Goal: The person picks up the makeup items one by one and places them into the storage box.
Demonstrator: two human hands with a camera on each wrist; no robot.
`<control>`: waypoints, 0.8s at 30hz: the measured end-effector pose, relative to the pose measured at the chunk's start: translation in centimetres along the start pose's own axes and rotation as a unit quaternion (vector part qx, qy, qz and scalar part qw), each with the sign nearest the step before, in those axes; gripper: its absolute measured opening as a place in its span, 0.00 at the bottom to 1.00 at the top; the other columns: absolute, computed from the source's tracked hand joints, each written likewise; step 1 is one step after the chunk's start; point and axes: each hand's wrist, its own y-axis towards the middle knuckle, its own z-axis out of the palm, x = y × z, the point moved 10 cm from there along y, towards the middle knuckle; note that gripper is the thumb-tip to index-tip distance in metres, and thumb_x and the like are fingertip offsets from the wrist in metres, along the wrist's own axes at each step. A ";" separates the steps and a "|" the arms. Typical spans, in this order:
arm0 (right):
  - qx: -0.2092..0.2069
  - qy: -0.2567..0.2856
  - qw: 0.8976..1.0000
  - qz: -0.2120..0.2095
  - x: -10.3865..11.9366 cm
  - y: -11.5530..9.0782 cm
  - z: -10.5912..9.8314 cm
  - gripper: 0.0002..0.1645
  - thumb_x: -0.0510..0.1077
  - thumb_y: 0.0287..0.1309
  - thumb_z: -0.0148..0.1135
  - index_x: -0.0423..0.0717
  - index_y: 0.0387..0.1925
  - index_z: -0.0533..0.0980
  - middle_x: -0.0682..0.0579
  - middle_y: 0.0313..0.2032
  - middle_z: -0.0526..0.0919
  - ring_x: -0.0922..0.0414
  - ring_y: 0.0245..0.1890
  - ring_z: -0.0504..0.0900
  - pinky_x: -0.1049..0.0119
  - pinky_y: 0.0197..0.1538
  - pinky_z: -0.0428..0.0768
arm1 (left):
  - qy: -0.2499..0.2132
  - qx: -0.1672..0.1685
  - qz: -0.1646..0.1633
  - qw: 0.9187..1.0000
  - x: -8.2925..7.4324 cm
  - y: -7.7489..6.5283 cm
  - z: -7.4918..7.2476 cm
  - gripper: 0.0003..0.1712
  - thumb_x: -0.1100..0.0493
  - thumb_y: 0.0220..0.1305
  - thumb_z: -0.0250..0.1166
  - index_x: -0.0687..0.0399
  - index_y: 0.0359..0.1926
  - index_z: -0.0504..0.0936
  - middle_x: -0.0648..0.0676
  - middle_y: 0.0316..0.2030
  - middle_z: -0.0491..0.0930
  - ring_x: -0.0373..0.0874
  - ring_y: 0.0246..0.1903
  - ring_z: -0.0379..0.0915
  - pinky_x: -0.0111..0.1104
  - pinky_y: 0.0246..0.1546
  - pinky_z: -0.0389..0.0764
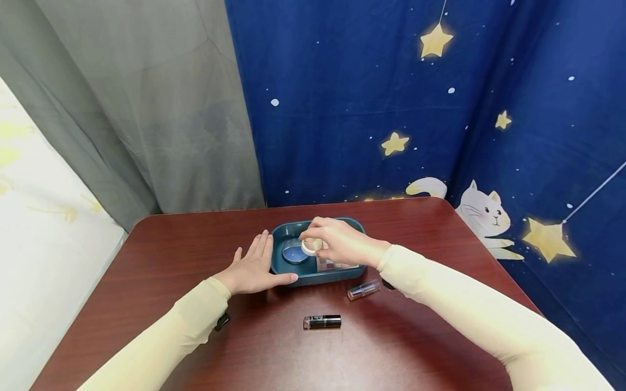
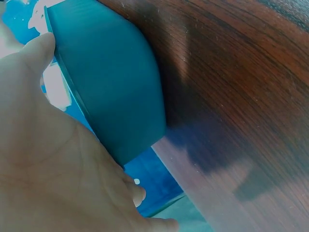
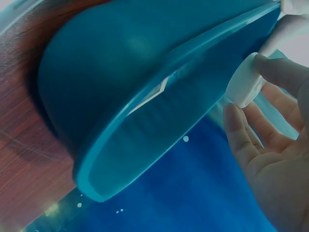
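Note:
A teal oval tray point(image 1: 313, 279) stands on the table, with a round blue case point(image 1: 295, 255) and a palette of colour squares point(image 1: 337, 265) inside. My right hand point(image 1: 344, 241) pinches a small round white pot point(image 1: 311, 247) with a beige face, above the tray near the blue case. In the right wrist view, the thumb and fingertips hold the pot point(image 3: 245, 81) by its edge, tilted. My left hand point(image 1: 254, 272) lies against the tray's left end with fingers straight and thumb along the front rim. Its thumb touches the tray wall point(image 2: 108, 82) in the left wrist view.
In front of the tray lie a black lipstick tube point(image 1: 323, 321) and a silvery, clear-ended tube point(image 1: 364, 290). The reddish-brown table point(image 1: 195, 255) ends at the back against grey and blue star-patterned curtains point(image 1: 342, 108).

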 end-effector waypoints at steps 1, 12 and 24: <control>0.004 0.001 1.000 0.000 0.0 0.2 0.2 0.27 0.42 0.59 0.73 0.55 0.60 0.79 0.56 0.51 0.79 0.61 0.49 0.78 0.67 0.52 0.78 | -0.001 -0.001 0.001 1.000 -0.1 0.0 -0.1 0.75 0.15 0.53 0.53 0.66 0.79 0.37 0.64 0.79 0.32 0.61 0.77 0.30 0.69 0.67 0.39; 0.057 0.026 0.998 0.012 -0.6 2.5 2.5 0.28 0.41 0.58 0.73 0.53 0.61 0.79 0.56 0.52 0.79 0.60 0.50 0.78 0.68 0.53 0.78 | 0.004 0.008 0.000 1.000 -0.1 0.0 -0.1 0.76 0.14 0.52 0.52 0.65 0.79 0.36 0.62 0.79 0.30 0.59 0.77 0.28 0.69 0.67 0.38; 0.105 0.026 0.994 0.011 -0.5 4.7 5.9 0.28 0.44 0.59 0.73 0.49 0.62 0.80 0.55 0.52 0.81 0.59 0.51 0.79 0.67 0.55 0.77 | 0.001 0.019 0.003 1.000 0.0 -0.1 0.1 0.75 0.14 0.54 0.51 0.66 0.79 0.34 0.63 0.79 0.29 0.59 0.77 0.26 0.69 0.67 0.37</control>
